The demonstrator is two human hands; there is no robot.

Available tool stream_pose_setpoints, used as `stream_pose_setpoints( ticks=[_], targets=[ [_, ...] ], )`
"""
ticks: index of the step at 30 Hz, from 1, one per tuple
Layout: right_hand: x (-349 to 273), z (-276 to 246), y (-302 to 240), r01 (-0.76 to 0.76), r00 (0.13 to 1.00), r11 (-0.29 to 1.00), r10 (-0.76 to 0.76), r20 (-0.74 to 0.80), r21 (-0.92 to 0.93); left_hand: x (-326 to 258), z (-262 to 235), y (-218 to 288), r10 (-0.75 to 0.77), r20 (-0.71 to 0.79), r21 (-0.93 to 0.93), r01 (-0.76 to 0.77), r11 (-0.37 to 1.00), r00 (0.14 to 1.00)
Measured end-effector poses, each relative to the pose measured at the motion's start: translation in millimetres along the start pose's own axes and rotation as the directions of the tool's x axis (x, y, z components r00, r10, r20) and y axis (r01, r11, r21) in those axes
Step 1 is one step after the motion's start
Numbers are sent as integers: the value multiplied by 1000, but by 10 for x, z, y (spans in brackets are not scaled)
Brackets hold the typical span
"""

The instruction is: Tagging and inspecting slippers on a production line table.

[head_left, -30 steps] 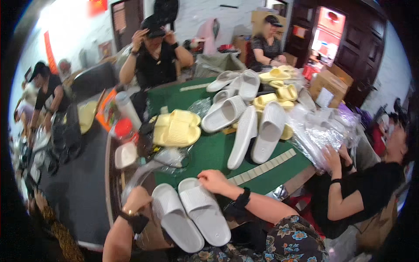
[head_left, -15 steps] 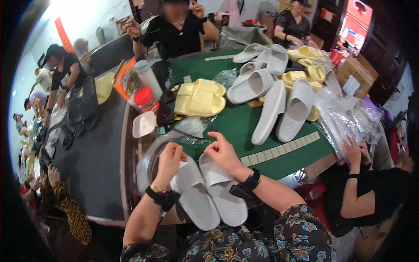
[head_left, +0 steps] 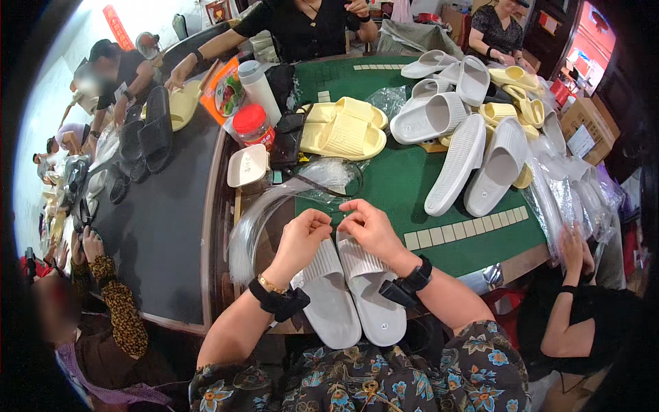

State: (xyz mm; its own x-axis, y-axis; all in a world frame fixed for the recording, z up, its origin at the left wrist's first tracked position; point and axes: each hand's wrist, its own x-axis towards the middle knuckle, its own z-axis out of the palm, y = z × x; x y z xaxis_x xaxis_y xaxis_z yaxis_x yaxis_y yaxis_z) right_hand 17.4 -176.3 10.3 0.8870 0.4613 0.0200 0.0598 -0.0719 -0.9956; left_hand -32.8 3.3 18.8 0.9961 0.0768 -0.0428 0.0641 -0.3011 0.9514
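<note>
A pair of grey slippers lies in front of me, toes away: the left slipper (head_left: 331, 309) and the right slipper (head_left: 376, 302) sit side by side. Over their toe ends, my left hand (head_left: 302, 239) is closed in a pinch above the left strap. My right hand (head_left: 374, 232) also pinches, fingertips close to the left ones, above the right slipper's toe. Whatever is between the fingers is too fine to make out. Beside my left hand, a bundle of clear plastic strands (head_left: 250, 237) curves across the table edge.
Ahead lie yellow slippers (head_left: 347, 130), a red-lidded jar (head_left: 252, 127) and a white dish (head_left: 248, 166). Grey slippers (head_left: 456, 165) are piled at right, beside clear plastic bags (head_left: 549, 182). Pale tiles (head_left: 467, 230) line the green tabletop (head_left: 384, 189). Co-workers surround the tables.
My hands have come closer together over the slipper toes, and my right fingers have drawn in. The person across the table has reached an arm toward a yellow slipper on the dark table.
</note>
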Motion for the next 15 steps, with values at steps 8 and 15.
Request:
stream_pose_setpoints(
  ticks=[8,15],
  targets=[
    [58,-4,214,36,999,999,-36,36,-7,-110,170,-10,104,-102,162,-87,983,989],
    [32,11,151,43,999,998,-43,-9,35,-109,165,1,50,-134,87,-39,995,990]
  ],
)
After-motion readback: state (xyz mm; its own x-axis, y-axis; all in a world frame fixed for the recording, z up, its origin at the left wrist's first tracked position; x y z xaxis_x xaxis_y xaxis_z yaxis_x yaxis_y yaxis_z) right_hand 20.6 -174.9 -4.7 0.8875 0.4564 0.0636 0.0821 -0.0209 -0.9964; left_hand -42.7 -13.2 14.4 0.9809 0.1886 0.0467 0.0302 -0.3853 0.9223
